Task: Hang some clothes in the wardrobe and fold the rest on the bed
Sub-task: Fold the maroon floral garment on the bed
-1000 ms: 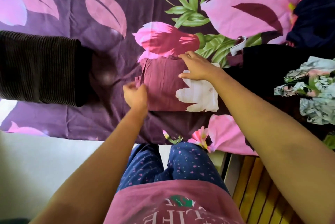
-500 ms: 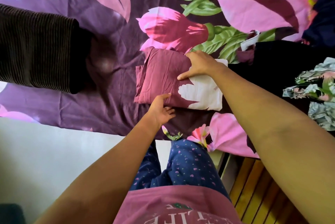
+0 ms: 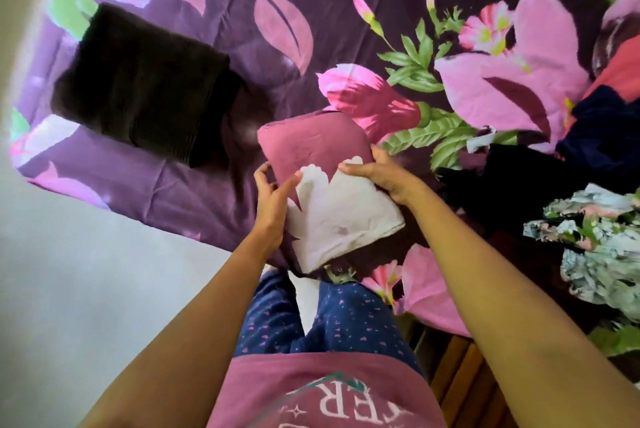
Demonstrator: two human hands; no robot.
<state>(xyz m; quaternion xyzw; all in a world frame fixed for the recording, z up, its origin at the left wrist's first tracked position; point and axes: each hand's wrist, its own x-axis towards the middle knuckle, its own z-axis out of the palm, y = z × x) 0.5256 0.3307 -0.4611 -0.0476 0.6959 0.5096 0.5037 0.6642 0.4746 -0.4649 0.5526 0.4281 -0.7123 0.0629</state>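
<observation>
A folded maroon garment with a white print (image 3: pixel 322 178) is lifted off the purple floral bedsheet (image 3: pixel 242 12), tilted, between both my hands. My left hand (image 3: pixel 273 195) grips its left edge, thumb on top and fingers underneath. My right hand (image 3: pixel 377 173) holds the right edge with fingers curled round it. A folded dark brown ribbed garment (image 3: pixel 145 88) lies flat on the bed to the left.
A heap of unfolded clothes sits at the right: a black piece (image 3: pixel 512 178), a navy one (image 3: pixel 609 130), a red one (image 3: pixel 623 71) and a pale floral one (image 3: pixel 599 244). The bed's near edge meets grey floor (image 3: pixel 69 272) on the left. Wooden slats (image 3: pixel 460 375) show at lower right.
Both hands have taken the folded maroon garment by its sides and lifted it off the sheet; before, it lay flat with the hands pressing and tidying it. The view has tilted.
</observation>
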